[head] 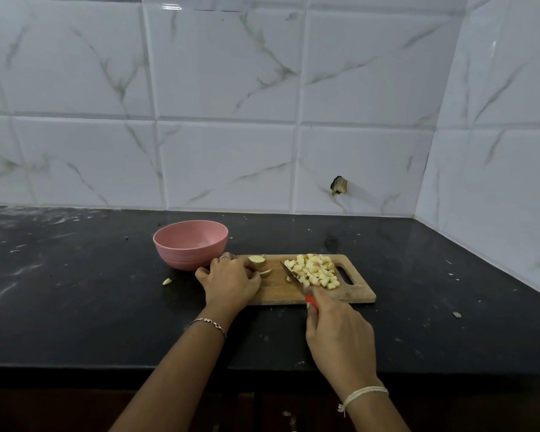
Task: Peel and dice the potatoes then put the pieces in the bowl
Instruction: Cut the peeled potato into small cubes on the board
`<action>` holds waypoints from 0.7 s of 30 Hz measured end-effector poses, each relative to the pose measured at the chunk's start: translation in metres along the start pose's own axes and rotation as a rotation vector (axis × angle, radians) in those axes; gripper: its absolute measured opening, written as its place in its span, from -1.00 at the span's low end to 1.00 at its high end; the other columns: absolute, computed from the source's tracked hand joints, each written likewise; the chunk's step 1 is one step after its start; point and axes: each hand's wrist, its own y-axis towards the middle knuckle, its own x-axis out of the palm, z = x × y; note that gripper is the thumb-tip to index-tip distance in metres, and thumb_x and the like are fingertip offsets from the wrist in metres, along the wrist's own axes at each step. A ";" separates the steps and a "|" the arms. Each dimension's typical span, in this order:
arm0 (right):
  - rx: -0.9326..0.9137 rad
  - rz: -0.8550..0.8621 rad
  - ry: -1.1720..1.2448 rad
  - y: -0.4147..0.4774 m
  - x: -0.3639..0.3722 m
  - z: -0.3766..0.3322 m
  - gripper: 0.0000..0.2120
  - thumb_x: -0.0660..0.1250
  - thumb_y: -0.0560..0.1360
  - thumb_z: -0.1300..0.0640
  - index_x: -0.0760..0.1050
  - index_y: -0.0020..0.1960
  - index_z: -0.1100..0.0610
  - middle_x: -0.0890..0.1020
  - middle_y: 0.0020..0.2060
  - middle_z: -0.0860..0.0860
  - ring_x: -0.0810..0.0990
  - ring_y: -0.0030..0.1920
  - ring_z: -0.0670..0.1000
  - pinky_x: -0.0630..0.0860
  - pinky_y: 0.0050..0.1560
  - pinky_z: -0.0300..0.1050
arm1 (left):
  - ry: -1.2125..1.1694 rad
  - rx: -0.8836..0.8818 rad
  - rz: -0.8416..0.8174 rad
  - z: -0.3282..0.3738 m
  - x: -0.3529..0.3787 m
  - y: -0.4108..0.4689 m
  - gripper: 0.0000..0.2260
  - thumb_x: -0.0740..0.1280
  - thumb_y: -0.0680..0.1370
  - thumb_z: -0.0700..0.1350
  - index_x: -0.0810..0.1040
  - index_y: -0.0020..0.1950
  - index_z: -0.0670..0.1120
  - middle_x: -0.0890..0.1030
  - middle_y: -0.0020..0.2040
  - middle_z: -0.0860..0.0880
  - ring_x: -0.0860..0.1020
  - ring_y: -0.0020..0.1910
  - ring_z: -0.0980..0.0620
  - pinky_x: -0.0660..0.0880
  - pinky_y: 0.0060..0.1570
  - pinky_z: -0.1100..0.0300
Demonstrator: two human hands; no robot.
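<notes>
A wooden cutting board [275, 291] lies on the black counter. A heap of diced potato [314, 271] sits on its right half, near the handle slot. At the board's left end lie a potato piece [257, 261] and a thin slice [266, 272]. My left hand [231, 282] rests on that end with its fingers curled at these pieces. My right hand [337, 335] grips a red-handled knife [293, 277]; the blade's tip lies against the left side of the heap. A pink bowl [190, 244] stands just behind and left of the board; I see nothing inside it.
One small potato scrap [167, 281] lies on the counter left of the board, and another bit [456, 314] lies far right. The tiled wall runs behind and along the right side. The counter's front edge is under my forearms.
</notes>
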 end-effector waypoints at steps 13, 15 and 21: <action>0.010 0.017 0.015 -0.001 0.001 0.002 -0.68 0.09 0.66 -0.06 0.33 0.40 -0.20 0.55 -0.10 -0.18 0.43 -0.18 -0.20 0.36 -0.18 -0.34 | -0.002 0.163 0.020 0.007 0.005 0.000 -0.76 0.29 0.55 0.13 0.63 0.15 0.14 0.44 0.25 0.10 0.34 0.27 0.05 0.12 0.16 -0.02; -0.007 0.013 0.020 -0.001 0.002 0.002 -0.67 0.09 0.66 -0.06 0.34 0.41 -0.20 0.58 -0.03 -0.19 0.47 -0.12 -0.22 0.34 -0.17 -0.35 | -0.030 0.182 0.014 0.006 0.004 -0.001 -0.79 0.31 0.53 0.11 0.64 0.10 0.13 0.47 0.21 0.13 0.35 0.25 0.06 0.10 0.09 0.01; 0.036 0.028 -0.055 0.000 0.004 0.000 -0.68 0.09 0.66 -0.03 0.35 0.39 -0.18 0.60 -0.04 -0.17 0.56 -0.07 -0.18 0.45 -0.14 -0.31 | -0.116 0.234 -0.024 0.010 0.000 -0.006 -0.87 0.32 0.51 0.07 0.65 -0.01 0.17 0.54 -0.08 0.20 0.41 0.20 0.14 0.10 0.04 0.04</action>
